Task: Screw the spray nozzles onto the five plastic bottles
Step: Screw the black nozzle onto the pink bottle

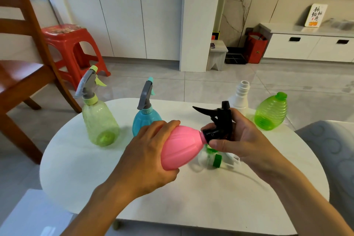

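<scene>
My left hand (151, 151) grips a pink bottle (182, 147), held tilted on its side above the white table (95, 178). My right hand (239, 136) holds a black spray nozzle (220, 120) whose collar sits at the pink bottle's neck. A pale green bottle (99, 120) and a blue bottle (143, 120) stand at the back left, each with a grey nozzle on top. A white bottle (239, 97) and a bright green ribbed bottle (272, 111) stand at the back right with open necks. A white nozzle with a green collar (216, 161) lies on the table under my hands.
A wooden chair (24, 63) and a red plastic stool (72, 48) stand to the left of the table. A grey cushioned seat (329, 149) is at the right edge. White cabinets and a low drawer unit line the far wall.
</scene>
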Demonstrator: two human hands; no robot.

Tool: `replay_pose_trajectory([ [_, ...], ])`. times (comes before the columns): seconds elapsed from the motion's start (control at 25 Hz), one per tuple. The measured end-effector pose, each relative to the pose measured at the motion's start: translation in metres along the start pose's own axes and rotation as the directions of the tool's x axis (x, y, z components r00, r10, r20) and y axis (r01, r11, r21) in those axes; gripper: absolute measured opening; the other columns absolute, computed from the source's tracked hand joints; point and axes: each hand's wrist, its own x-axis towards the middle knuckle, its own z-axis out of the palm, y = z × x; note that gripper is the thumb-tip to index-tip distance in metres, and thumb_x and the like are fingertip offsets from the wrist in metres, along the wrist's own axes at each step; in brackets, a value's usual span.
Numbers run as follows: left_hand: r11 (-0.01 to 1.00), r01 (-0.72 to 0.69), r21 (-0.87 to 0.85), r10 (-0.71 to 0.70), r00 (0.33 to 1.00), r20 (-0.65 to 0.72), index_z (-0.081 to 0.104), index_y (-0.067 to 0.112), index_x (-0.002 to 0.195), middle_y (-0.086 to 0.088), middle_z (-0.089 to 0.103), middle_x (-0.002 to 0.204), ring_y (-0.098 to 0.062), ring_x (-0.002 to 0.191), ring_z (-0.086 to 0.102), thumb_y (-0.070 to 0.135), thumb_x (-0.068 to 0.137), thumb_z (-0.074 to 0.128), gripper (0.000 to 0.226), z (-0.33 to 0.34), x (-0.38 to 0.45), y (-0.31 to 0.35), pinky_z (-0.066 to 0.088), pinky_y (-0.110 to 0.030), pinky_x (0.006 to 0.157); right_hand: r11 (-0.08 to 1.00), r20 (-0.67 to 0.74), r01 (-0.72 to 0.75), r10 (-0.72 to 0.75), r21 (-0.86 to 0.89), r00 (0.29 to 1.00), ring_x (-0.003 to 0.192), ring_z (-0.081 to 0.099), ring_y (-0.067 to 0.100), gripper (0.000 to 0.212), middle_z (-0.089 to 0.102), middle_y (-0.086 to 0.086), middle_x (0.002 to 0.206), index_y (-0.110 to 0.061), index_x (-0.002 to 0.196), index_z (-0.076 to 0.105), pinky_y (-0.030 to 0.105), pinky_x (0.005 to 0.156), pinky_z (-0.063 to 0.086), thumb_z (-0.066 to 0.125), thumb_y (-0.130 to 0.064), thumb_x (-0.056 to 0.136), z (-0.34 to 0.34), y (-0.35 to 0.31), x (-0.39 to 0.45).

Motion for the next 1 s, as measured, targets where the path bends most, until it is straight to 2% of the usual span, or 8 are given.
replay_pose_trajectory([
  [0.12,0.997,0.011,-0.071,-0.009,0.999,0.035,0.018,0.051,0.14,0.025,0.032,0.129,-0.007,0.113,0.042,0.051,0.058,0.084,0.104,-0.002,0.0,-0.002,0.05,-0.022,0.082,0.999,0.082,0.023,-0.019,-0.047,0.996,0.105,0.068,0.026,0.061,0.073,0.011,0.11,-0.016,0.127,0.054,0.036,0.091,0.052,0.075,0.005,0.074,-0.003,-0.002,0.0],
  [0.36,0.997,0.012,-0.079,-0.01,1.0,0.029,0.022,0.048,0.143,0.028,0.028,0.128,-0.006,0.114,0.04,0.05,0.059,0.085,0.105,-0.004,-0.003,-0.003,0.046,-0.019,0.084,0.996,0.086,0.034,-0.027,-0.083,0.996,0.11,0.067,0.029,0.099,0.073,0.015,0.108,-0.042,0.148,0.026,0.039,0.097,0.051,0.073,0.005,0.075,0.001,-0.001,0.001],
  [0.6,1.0,0.01,0.012,-0.01,0.998,-0.054,0.026,0.038,0.146,0.01,0.04,0.139,-0.015,0.12,0.042,0.046,0.06,0.085,0.105,0.004,-0.001,0.004,0.05,-0.033,0.089,0.985,-0.159,-0.019,-0.008,-0.171,0.987,0.109,0.068,0.012,0.101,0.071,-0.006,0.117,-0.044,0.149,0.024,0.05,0.106,0.045,0.083,-0.026,0.069,0.016,0.007,0.0],
  [0.72,1.0,0.016,0.017,-0.016,0.999,-0.052,0.025,0.038,0.145,0.009,0.04,0.139,-0.017,0.121,0.041,0.046,0.06,0.085,0.104,0.003,0.001,0.005,0.051,-0.035,0.09,0.907,-0.136,-0.013,-0.049,-0.421,0.99,0.134,0.043,0.0,0.104,0.05,-0.02,0.143,-0.05,0.15,0.006,0.043,0.114,0.036,0.072,-0.063,0.071,0.022,0.01,-0.001],
  [0.8,1.0,0.017,0.016,-0.016,0.998,-0.066,0.026,0.038,0.144,0.009,0.041,0.137,-0.017,0.119,0.042,0.044,0.06,0.085,0.103,0.001,0.002,0.003,0.051,-0.036,0.089,0.744,-0.07,0.039,-0.114,-0.667,0.991,0.149,0.007,0.0,0.105,0.006,-0.022,0.163,-0.053,0.15,-0.003,0.039,0.119,0.019,0.064,-0.073,0.072,0.016,0.008,-0.001],
  [0.84,1.0,0.018,0.01,-0.017,0.998,-0.067,0.026,0.039,0.144,0.01,0.041,0.137,-0.016,0.118,0.042,0.044,0.06,0.085,0.103,0.0,0.002,0.002,0.049,-0.035,0.089,0.664,-0.023,0.09,-0.16,-0.742,0.987,0.149,-0.003,0.0,0.103,-0.007,-0.023,0.163,-0.052,0.15,-0.003,0.038,0.118,0.015,0.065,-0.067,0.075,0.013,0.007,-0.002],
  [0.88,1.0,0.019,-0.002,-0.02,0.998,-0.061,0.025,0.04,0.144,0.01,0.04,0.137,-0.015,0.118,0.042,0.044,0.06,0.085,0.103,-0.001,0.002,0.001,0.048,-0.033,0.088,0.618,0.032,0.146,-0.192,-0.773,0.981,0.15,-0.005,0.001,0.1,-0.008,-0.022,0.163,-0.049,0.152,0.001,0.038,0.119,0.015,0.068,-0.054,0.077,0.01,0.005,-0.002],
  [1.0,1.0,0.005,-0.026,-0.006,0.999,-0.042,0.021,0.045,0.142,0.012,0.038,0.137,-0.008,0.114,0.038,0.048,0.06,0.084,0.104,-0.004,0.002,-0.002,0.043,-0.026,0.086,0.584,0.152,0.276,-0.253,-0.764,0.955,0.149,0.009,0.001,0.074,0.031,-0.017,0.151,-0.038,0.143,0.032,0.038,0.121,0.018,0.072,-0.019,0.085,0.002,0.002,-0.001],
])
